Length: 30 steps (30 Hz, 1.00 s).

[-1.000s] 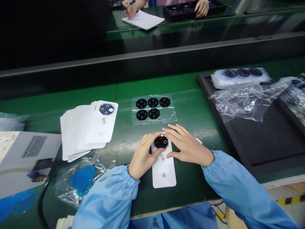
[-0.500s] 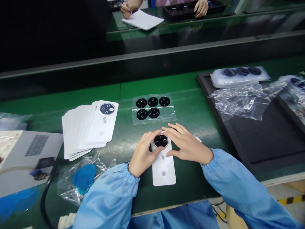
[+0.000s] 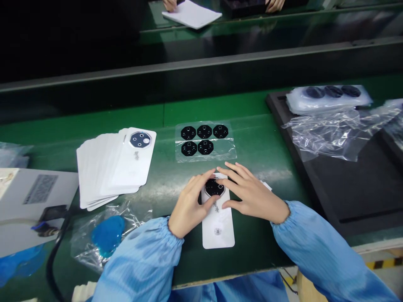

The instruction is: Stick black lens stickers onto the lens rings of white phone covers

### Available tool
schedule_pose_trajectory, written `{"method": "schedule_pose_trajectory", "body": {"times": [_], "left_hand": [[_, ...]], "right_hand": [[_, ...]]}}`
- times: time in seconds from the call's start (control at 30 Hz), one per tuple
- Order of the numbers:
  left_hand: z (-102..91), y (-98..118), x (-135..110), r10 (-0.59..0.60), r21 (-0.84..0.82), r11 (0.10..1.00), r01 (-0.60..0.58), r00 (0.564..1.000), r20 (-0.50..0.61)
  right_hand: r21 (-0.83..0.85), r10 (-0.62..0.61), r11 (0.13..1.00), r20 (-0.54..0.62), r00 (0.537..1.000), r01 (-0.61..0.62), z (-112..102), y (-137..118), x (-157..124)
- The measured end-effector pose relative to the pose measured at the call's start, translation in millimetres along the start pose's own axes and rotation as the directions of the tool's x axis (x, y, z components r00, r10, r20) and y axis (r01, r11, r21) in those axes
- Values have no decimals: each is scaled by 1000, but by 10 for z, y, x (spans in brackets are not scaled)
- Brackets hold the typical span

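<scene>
A white phone back cover point(image 3: 218, 226) lies flat on the green belt point(image 3: 252, 138) in front of me. A black octagonal lens piece point(image 3: 214, 187) sits on the cover's top end. My left hand point(image 3: 190, 204) curls round the left side of that piece, thumb and fingertips pinching it. My right hand point(image 3: 248, 193) rests on the right side with fingers stretched out, fingertips touching the piece's edge. Just beyond lies a clear film sheet point(image 3: 205, 141) carrying several more black octagonal pieces.
A fanned stack of white back covers point(image 3: 110, 167) lies at left, a grey box point(image 3: 28, 201) and a plastic bag with a blue item point(image 3: 108, 235) nearer me. A black tray point(image 3: 346, 176) with crumpled clear plastic point(image 3: 333, 130) is at right. Another person's hands and paper point(image 3: 192, 12) are across the belt.
Both hands stay on the black piece, fingers closing in slightly over it. The view shifted a little; the cover has not moved on the belt.
</scene>
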<state>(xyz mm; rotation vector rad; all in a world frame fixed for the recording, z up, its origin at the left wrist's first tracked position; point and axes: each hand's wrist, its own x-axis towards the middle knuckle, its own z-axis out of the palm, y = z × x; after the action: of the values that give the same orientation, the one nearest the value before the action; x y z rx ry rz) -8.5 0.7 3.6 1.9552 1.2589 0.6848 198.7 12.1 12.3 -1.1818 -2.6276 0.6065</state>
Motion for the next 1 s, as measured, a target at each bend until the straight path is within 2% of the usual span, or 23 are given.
{"method": "schedule_pose_trajectory", "body": {"times": [0.13,0.33,1.0], "left_hand": [[-21,6,-12,-20,-30,999,20,999,26],[-23,1,2,-38,-46,998,39,999,8],[-54,80,20,-40,25,999,38,998,57]], "right_hand": [[-23,8,1000,35,999,-7,-14,-4,7],[-43,19,999,60,998,-17,-16,-10,20],[-69,59,996,93,994,-52,-28,-23,58]]}}
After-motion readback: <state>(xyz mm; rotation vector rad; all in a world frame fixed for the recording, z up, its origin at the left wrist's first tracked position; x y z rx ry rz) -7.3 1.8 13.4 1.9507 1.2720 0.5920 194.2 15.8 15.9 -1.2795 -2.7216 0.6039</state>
